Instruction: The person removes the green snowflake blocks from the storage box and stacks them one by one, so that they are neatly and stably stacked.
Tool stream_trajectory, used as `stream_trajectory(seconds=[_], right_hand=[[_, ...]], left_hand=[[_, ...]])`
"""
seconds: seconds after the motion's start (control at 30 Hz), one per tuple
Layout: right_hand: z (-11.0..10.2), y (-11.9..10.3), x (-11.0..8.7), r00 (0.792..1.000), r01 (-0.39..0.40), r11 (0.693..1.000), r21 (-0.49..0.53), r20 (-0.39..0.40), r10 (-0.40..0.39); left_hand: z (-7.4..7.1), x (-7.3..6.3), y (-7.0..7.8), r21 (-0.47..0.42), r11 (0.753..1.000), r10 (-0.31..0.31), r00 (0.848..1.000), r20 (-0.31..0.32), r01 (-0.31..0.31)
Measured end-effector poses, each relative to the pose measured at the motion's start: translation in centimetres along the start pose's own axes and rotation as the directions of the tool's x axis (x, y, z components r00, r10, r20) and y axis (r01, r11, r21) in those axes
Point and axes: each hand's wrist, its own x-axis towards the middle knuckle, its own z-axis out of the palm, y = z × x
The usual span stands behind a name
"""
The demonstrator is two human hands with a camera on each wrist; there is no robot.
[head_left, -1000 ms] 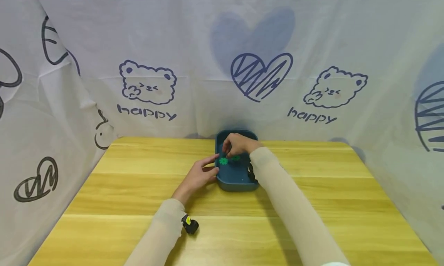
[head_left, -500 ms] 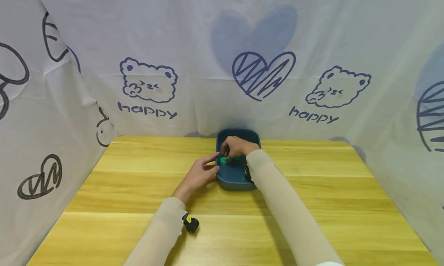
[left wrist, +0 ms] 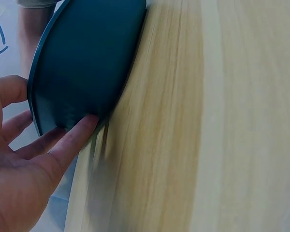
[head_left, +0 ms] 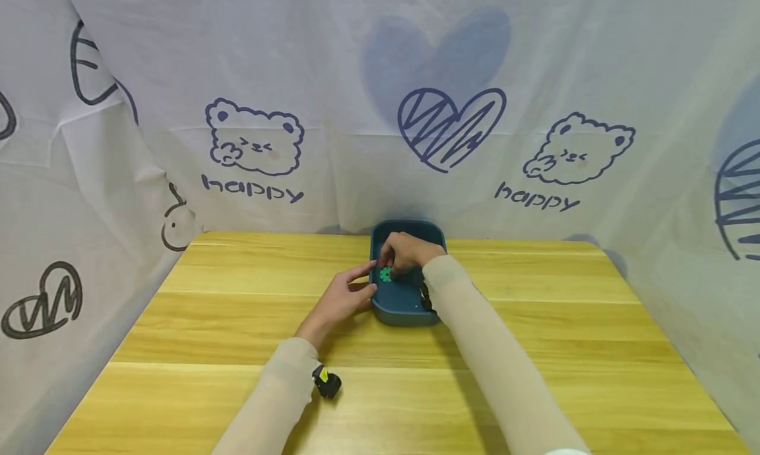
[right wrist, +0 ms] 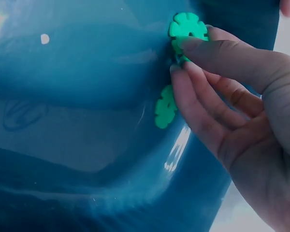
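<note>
A dark blue rectangular tray (head_left: 399, 318) stands at the table's back edge. My left hand (head_left: 341, 298) touches its left wall from outside, fingers spread and nearly straight; in the left wrist view one fingertip presses the outer wall. Inside the tray my right hand (head_left: 406, 252) pinches a green flower-shaped interlocking disc (right wrist: 187, 25) between thumb and fingers. More green shows under the thumb; whether it is a second piece I cannot tell. Another green notched disc (right wrist: 165, 107) lies on the tray near those fingers. In the head view the right hand hides part of the tray's inside.
The light wooden table (head_left: 237, 336) extends around the tray. Right behind it hangs a white curtain (head_left: 350, 112) printed with bears and hearts. A black wrist camera (head_left: 326, 382) sits on the left sleeve.
My right hand has lowered slightly into the tray, and the green disc at its fingertips has shifted and turned a little. My left hand stays against the wall.
</note>
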Motion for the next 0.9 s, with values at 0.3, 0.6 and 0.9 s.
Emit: stream_trajectory(seconds=[0.3,0.6,0.9], right_hand=[[-0.40,-0.53,-0.67,0.999,-0.031,0.998,-0.052,0.037,0.033],[0.10,-0.71,-0.44,0.996,-0.012,0.997,-0.076,0.082,0.018],[0.11,-0.73,-0.32,0.995,-0.017,0.996,-0.085,0.100,0.026]], left_hand=[[-0.01,0.11,-0.25,0.019,1.000,-0.002,1.000,-0.006,0.002],[0.01,0.24,-0.26,0.029,0.999,-0.015,1.000,-0.003,0.015],[0.16,0.32,0.02,0.057,0.998,-0.016,1.000,-0.006,0.017]])
